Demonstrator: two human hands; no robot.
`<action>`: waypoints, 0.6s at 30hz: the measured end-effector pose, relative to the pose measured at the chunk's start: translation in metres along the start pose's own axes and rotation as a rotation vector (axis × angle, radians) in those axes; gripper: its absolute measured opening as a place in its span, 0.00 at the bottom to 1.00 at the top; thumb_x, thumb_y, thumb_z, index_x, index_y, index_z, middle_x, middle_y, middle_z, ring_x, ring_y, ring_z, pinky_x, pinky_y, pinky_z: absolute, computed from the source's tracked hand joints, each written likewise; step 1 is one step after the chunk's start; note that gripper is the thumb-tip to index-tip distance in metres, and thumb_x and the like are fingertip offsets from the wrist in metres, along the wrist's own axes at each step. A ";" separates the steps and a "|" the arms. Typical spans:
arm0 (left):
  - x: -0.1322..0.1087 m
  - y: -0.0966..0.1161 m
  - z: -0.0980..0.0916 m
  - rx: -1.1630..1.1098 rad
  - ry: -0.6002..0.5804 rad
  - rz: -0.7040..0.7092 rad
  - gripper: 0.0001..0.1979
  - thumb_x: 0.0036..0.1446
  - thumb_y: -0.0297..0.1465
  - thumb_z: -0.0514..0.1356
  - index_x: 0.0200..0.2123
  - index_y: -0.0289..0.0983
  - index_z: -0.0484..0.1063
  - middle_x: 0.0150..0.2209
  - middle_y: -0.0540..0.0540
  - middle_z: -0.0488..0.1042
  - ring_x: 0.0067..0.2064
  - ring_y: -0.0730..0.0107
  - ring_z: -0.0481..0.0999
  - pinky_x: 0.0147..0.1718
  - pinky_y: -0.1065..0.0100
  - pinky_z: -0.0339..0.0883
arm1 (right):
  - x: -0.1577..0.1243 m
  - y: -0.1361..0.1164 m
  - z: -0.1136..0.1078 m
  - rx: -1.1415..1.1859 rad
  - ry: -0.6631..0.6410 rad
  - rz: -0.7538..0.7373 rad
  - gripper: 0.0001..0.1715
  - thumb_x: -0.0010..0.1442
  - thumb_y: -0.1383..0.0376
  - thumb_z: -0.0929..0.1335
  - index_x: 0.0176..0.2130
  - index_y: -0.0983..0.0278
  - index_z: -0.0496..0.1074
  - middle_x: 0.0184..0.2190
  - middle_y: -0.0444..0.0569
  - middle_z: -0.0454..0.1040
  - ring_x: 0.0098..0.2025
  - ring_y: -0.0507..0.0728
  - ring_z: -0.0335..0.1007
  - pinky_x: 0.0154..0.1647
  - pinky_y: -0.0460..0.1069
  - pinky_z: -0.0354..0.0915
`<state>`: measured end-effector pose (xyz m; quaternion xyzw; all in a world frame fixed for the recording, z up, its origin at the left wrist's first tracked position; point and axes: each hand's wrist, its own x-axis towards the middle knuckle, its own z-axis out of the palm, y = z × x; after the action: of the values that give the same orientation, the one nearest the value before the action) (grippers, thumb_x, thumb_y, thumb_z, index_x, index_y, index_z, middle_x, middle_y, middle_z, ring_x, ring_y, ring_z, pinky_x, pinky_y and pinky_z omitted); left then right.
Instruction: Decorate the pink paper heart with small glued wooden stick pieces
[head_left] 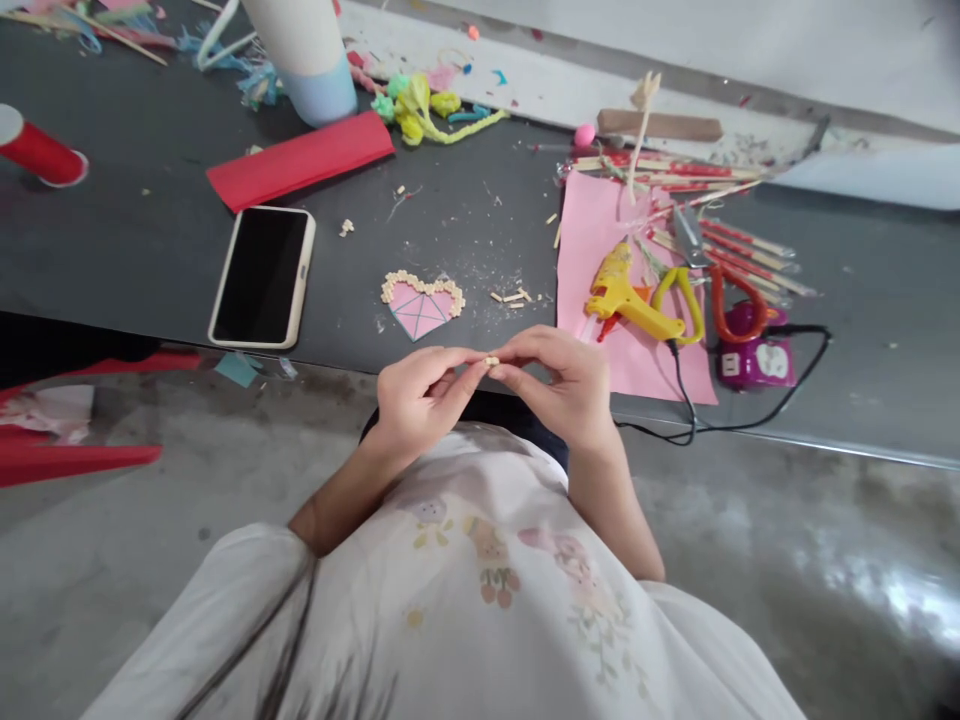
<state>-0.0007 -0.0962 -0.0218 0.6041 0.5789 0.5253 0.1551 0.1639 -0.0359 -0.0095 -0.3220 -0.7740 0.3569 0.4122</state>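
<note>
My left hand and my right hand meet at the table's front edge, fingertips pinched together. Between them is a tiny cluster of pale wooden stick pieces, gripped from both sides. Just beyond my left hand lies a pink paper heart with dark lines drawn on it. Short wooden pieces run along its upper edge. Several loose cut stick pieces are scattered on the table past my fingers.
A yellow glue gun, pliers with red handles and pink paper lie to the right, beside a purple power block and black cord. On the left are a phone, a red folded sheet and a tumbler.
</note>
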 end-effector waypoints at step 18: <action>0.011 -0.035 -0.035 -0.020 -0.100 -0.359 0.12 0.58 0.40 0.63 0.31 0.38 0.80 0.20 0.53 0.70 0.21 0.78 0.63 0.22 0.73 0.58 | 0.032 -0.001 0.036 -0.243 -0.182 -0.125 0.08 0.61 0.69 0.69 0.43 0.62 0.74 0.36 0.50 0.78 0.37 0.55 0.75 0.39 0.51 0.73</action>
<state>-0.0507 -0.0911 -0.0308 0.5150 0.6638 0.4642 0.2806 0.1182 -0.0209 -0.0102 -0.2872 -0.8641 0.2619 0.3197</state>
